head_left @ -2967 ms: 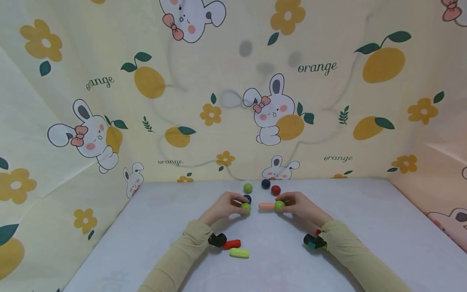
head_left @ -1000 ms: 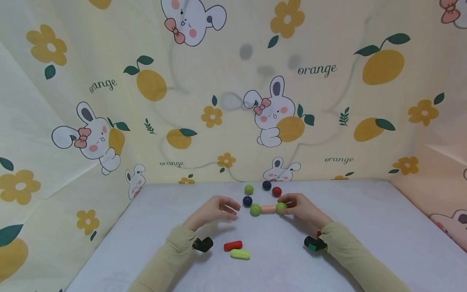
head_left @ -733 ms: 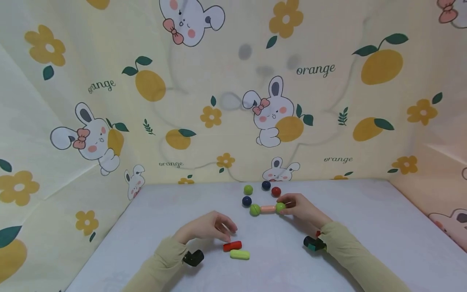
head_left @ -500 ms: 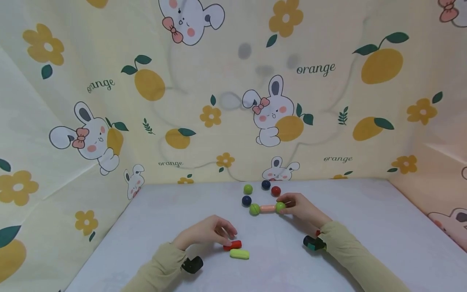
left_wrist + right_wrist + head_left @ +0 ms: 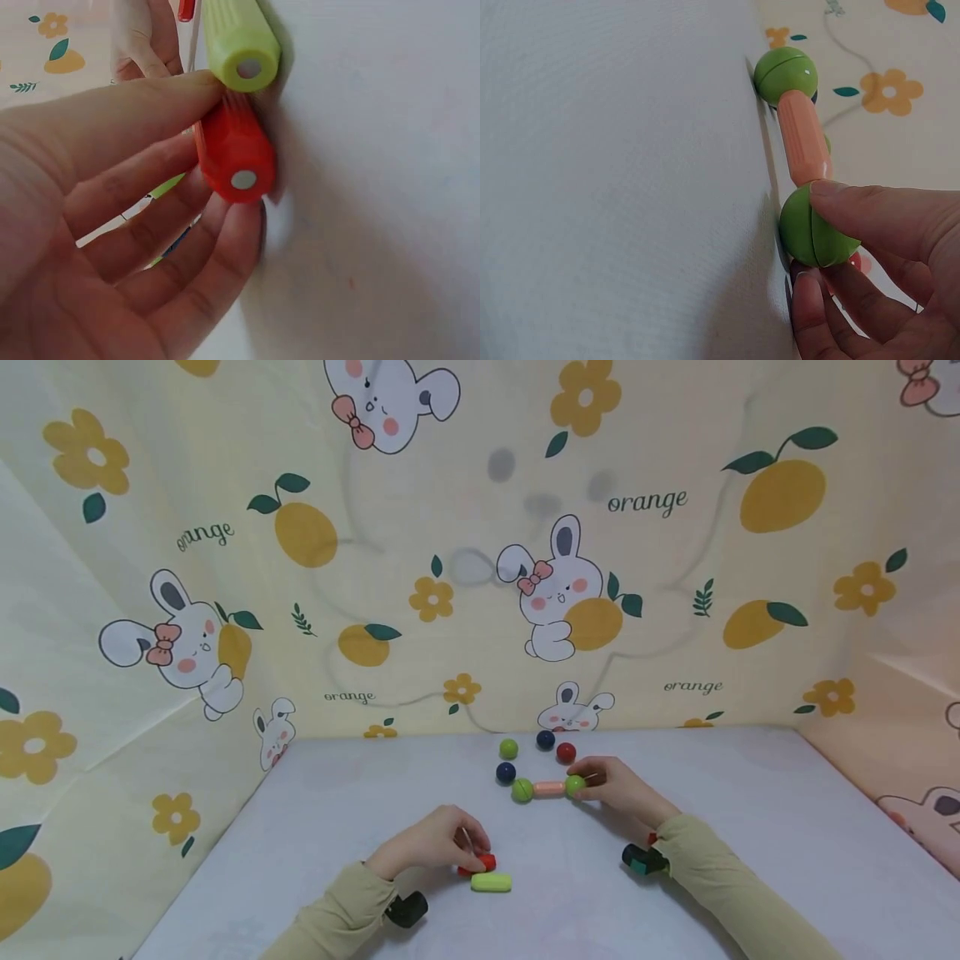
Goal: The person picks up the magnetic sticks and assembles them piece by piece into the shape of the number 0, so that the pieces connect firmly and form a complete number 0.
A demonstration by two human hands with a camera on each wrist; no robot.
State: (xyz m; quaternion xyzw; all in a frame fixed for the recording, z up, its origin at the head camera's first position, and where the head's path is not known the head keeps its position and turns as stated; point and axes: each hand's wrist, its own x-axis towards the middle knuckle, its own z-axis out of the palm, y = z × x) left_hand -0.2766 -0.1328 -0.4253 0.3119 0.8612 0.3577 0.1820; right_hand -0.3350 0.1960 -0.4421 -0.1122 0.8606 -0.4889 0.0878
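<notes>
My left hand (image 5: 437,842) pinches a red magnetic stick (image 5: 238,154) between thumb and fingers, low over the table. A pale disc shows on the stick's near end. Right beside it lies a yellow-green magnetic stick (image 5: 491,882), close to the thumb tip in the left wrist view. My right hand (image 5: 617,787) holds a green ball (image 5: 801,225) with thumb and fingers. That ball sits on one end of a peach stick (image 5: 802,135); a second green ball (image 5: 522,790), with a seam line, is on the other end, so the three form a straight bar.
Behind the bar rest a dark blue ball (image 5: 506,772), another green ball (image 5: 508,748), a second dark blue ball (image 5: 545,740) and a red ball (image 5: 566,752). A red piece (image 5: 652,838) shows partly hidden by the right wrist. A printed cloth (image 5: 450,660) stands behind the white table (image 5: 570,902).
My left hand let go of the seamed green ball, now at the peach stick's end, then came down toward the front and took hold of the red stick. My right hand stayed at its ball.
</notes>
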